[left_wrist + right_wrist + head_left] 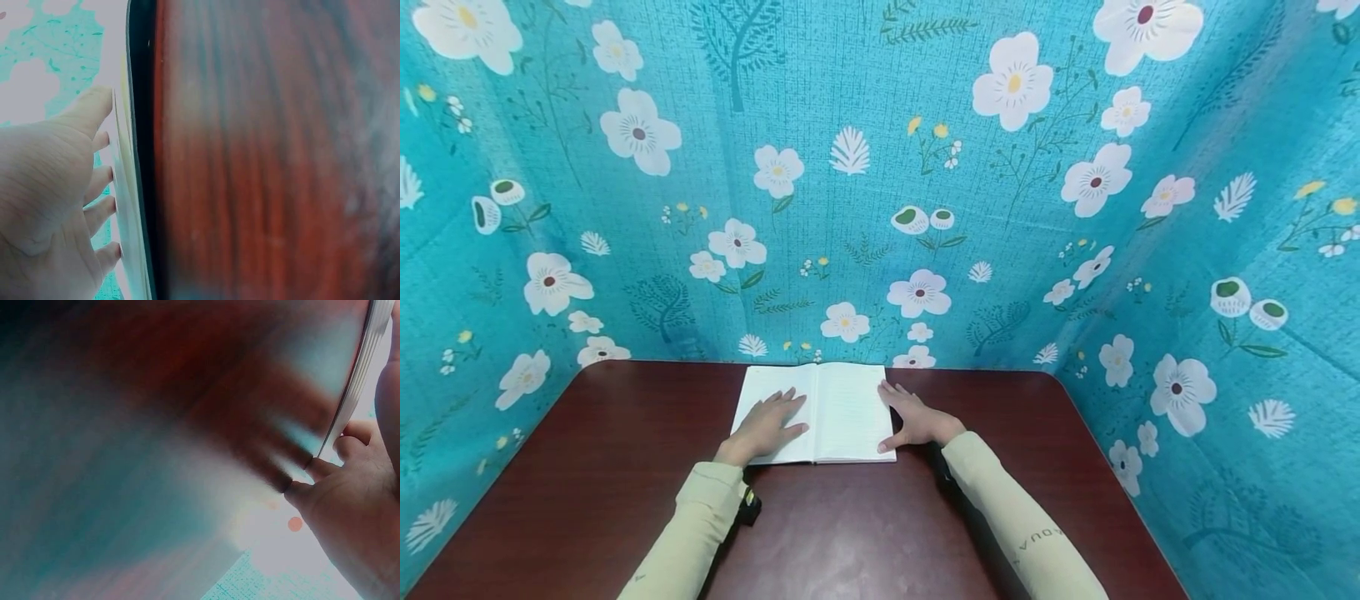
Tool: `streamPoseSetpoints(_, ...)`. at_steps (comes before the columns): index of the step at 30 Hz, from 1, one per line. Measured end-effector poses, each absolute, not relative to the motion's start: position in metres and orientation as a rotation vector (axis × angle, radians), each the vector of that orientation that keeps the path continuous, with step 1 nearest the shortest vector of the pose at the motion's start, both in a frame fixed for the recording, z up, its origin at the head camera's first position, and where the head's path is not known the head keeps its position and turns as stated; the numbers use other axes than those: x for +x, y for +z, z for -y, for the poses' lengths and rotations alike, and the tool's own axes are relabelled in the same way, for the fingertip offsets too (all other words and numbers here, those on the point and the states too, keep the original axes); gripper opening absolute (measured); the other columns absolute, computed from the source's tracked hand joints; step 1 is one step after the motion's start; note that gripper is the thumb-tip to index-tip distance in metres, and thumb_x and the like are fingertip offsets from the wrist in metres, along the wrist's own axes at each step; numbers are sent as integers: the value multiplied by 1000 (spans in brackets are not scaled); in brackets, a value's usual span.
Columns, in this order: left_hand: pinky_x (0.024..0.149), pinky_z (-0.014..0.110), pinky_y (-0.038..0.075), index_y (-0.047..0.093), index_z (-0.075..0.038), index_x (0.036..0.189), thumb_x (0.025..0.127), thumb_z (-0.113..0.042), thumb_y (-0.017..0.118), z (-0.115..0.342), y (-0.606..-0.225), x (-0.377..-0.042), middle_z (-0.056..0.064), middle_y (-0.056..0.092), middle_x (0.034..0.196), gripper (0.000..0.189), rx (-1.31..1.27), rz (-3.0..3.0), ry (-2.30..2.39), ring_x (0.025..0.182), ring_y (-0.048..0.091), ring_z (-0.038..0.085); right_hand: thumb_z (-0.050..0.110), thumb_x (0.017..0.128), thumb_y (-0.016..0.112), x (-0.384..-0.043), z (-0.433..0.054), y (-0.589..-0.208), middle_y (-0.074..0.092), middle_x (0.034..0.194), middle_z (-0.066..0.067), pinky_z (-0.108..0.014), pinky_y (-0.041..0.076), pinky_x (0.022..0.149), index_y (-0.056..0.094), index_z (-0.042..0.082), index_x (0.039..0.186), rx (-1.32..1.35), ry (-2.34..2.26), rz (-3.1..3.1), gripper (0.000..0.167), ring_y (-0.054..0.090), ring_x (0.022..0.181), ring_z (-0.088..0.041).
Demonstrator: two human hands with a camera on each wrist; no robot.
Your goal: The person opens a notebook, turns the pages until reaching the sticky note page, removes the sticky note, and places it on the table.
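An open book (852, 408) with white pages lies flat near the table's far edge, its spine running down the middle. My left hand (767, 427) rests on the left page, fingers spread and fingertips touching the paper. In the left wrist view, the tips of that left hand (50, 187) meet the page beside the dark cover edge. At the book's right edge is my right hand (916, 418), its thumb at the near corner and its fingers farther up. The right wrist view has the right hand's (353, 481) outer fingertips on the tabletop, beside the page block (359, 381).
The dark red-brown table (857, 533) has a glossy, reflective surface. A turquoise floral curtain (865, 250) stands behind it and along both sides. Dark wrist-worn gear (748, 505) sits under the left sleeve (700, 508).
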State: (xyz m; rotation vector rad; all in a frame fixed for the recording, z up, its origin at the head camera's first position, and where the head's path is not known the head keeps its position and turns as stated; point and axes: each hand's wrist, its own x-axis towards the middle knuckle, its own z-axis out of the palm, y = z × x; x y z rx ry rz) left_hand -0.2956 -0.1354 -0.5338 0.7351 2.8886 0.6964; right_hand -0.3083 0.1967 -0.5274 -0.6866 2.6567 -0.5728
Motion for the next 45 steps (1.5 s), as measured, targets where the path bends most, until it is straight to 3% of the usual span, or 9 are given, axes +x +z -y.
streamPoseSetpoints(10, 115, 68, 29, 54, -1, 146, 102, -27, 63, 121, -529, -284, 25, 43, 156, 52, 793, -2854, 734, 144, 35, 52, 54, 80, 82, -309, -198, -530, 7, 172, -11, -62, 10, 124, 10, 6, 164, -683, -601, -2651, 121, 2, 158, -38)
streamPoseSetpoints(17, 119, 59, 30, 56, -3, 145, 100, -27, 65, 103, -524, -269, 18, 43, 158, 51, 903, -2833, 720, 146, 38, 43, 55, 79, 82, -310, -197, -530, 6, 172, -9, -61, 10, 124, 10, 8, 164, -676, -613, -2645, 121, 1, 158, -38)
streamPoseSetpoints(25, 118, 53, 35, 64, -2, 136, 90, -35, 78, 88, -517, -255, 16, 47, 156, 59, 1081, -2820, 728, 144, 43, 40, 57, 80, 81, -310, -199, -531, 6, 172, -8, -60, 11, 125, 10, 10, 164, -665, -576, -2655, 120, 2, 158, -36)
streamPoseSetpoints(35, 112, 52, 42, 72, -3, 125, 87, -26, 82, 88, -525, -255, 17, 56, 148, 45, 1141, -2897, 666, 137, 52, 38, 53, 80, 82, -309, -196, -532, 8, 172, -11, -60, 12, 124, 10, 7, 164, -666, -587, -2652, 119, 4, 158, -37)
streamPoseSetpoints(39, 111, 50, 45, 76, -6, 115, 85, -27, 84, 87, -524, -257, 15, 61, 143, 37, 1199, -2950, 653, 133, 56, 35, 53, 80, 83, -309, -196, -531, 8, 172, -11, -60, 12, 124, 10, 6, 164, -669, -584, -2662, 120, 4, 158, -35)
streamPoseSetpoints(45, 107, 47, 48, 80, -10, 82, 83, -21, 85, 83, -523, -258, 12, 67, 134, 12, 1323, -2995, 579, 126, 62, 30, 53, 80, 83, -309, -198, -530, 7, 172, -11, -60, 12, 124, 10, 6, 164, -667, -577, -2658, 120, 4, 158, -36)
